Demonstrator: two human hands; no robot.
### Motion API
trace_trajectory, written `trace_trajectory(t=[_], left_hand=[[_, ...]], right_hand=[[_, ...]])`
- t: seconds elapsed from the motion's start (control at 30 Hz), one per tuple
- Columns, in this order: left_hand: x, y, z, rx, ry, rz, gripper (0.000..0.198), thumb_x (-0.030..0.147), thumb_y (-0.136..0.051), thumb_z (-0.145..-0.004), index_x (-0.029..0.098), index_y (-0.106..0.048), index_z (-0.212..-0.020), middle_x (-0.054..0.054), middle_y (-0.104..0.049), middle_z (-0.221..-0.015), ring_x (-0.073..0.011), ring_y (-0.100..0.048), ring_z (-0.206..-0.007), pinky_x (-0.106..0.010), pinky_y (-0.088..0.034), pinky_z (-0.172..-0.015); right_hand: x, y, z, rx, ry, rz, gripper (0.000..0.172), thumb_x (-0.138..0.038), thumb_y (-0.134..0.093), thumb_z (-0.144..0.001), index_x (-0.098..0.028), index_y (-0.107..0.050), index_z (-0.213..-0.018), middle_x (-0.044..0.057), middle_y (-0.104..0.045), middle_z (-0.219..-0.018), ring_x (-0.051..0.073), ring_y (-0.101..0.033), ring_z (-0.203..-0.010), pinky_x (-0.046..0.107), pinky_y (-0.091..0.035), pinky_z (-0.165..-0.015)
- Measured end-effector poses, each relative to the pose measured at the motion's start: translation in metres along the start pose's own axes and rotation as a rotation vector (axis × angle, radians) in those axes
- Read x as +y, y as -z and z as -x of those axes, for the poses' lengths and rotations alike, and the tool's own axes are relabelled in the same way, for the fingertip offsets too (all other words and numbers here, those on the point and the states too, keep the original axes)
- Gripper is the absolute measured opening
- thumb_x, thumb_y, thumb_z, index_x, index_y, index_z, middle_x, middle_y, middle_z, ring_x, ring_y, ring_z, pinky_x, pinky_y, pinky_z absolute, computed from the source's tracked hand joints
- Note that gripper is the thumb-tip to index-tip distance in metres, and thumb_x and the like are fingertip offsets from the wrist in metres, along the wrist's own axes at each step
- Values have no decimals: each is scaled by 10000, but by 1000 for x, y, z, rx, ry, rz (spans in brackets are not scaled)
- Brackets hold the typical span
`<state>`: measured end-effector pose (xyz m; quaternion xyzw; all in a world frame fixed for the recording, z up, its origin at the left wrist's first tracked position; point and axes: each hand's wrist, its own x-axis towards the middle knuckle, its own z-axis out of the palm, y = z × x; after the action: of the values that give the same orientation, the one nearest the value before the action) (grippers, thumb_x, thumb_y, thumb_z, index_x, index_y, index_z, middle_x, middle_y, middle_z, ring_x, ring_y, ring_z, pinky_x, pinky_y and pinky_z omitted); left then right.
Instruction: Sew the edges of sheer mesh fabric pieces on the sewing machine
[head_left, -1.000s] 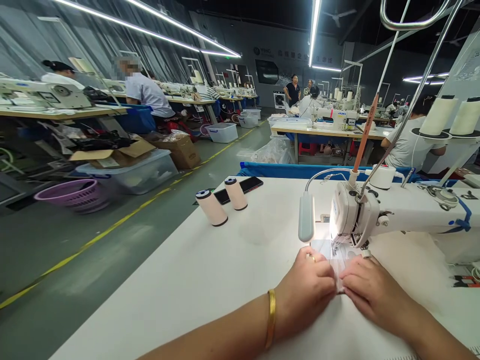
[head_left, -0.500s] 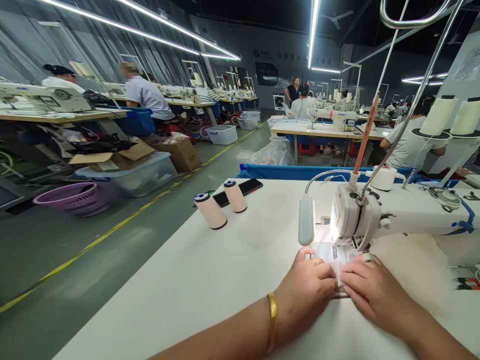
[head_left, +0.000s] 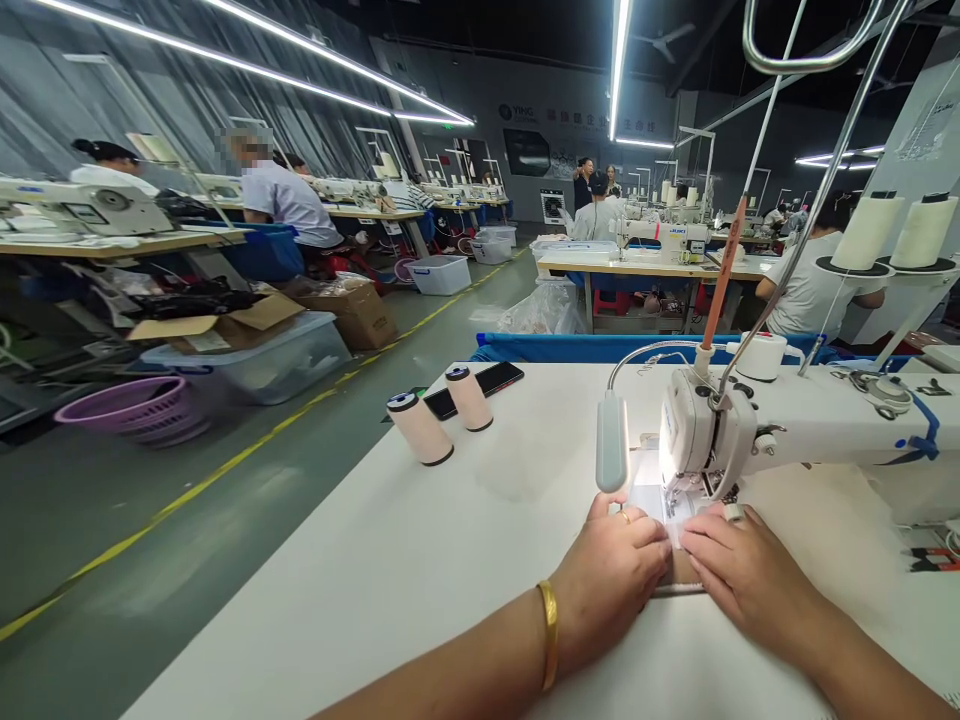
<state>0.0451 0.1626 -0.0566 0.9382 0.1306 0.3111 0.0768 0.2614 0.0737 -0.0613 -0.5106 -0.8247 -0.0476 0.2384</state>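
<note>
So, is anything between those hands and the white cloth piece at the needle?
Nothing visible. The left hand and right hand press straight on the white cloth piece, which reaches under the sewing machine.

Small pale fabric piece (head_left: 673, 532), flat on the white worktop (head_left: 450, 540), caught between both sets of fingers. The left hand (head_left: 611, 580) curls its fingers (head_left: 646, 537) down onto the left edge. The right hand (head_left: 739, 580) lays its fingers (head_left: 701, 545) flat along the right edge. Only a narrow strip shows in the gap between them. The far end reaches just past the fingertips, brightly lit. The near edge peeks out below the knuckles, thin and straight.
</note>
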Motion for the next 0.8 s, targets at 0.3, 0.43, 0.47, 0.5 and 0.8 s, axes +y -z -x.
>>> trace_trajectory(t=[0.3, 0.43, 0.47, 0.5, 0.8], left_hand=[[-8, 0, -5, -64, 38, -55, 263, 111, -467, -1008, 193, -715, -975, -18, -772, -933, -206, -653, -837, -454, -342, -924], [-13, -2, -9, -99, 77, -79, 292, 127, -446, -1021, 185, -723, -949, -31, -772, -935, -215, -652, -842, -454, -363, -912], [-15, -2, -10, -107, 86, -82, 298, 128, -444, -1021, 184, -723, -935, -32, -772, -930, -216, -654, -839, -454, -370, -905], [-16, -3, -11, -115, 97, -82, 299, 130, -445, -1021, 184, -724, -930, -34, -773, -930, -219, -658, -843, -454, -377, -899], [-16, 9, -15, -219, 288, -72, 222, 216, -650, -942, 195, -669, -1162, -97, -714, -1265, -288, -662, -1101, -449, -498, -956]], right_hand=[[3, -4, -4, -64, -66, 34, 303, -97, -429, -1035, -210, -702, -1103, 91, -755, -1137, 285, -641, -1003, 411, -473, -805], [3, -3, -7, -69, -121, 102, 323, -134, -439, -1038, -230, -709, -1189, 85, -744, -1247, 277, -628, -904, 418, -510, -774], [2, -3, -8, -68, -133, 123, 321, -149, -448, -1038, -231, -710, -1205, 86, -741, -1265, 279, -625, -888, 422, -520, -764], [2, -3, -8, -69, -142, 140, 316, -166, -456, -1038, -229, -710, -1216, 88, -740, -1278, 285, -625, -887, 428, -532, -761], [6, -8, -6, -62, -159, 124, 348, -206, -461, -1055, -229, -680, -1325, 105, -718, -1359, 303, -672, -1027, 463, -601, -855]])
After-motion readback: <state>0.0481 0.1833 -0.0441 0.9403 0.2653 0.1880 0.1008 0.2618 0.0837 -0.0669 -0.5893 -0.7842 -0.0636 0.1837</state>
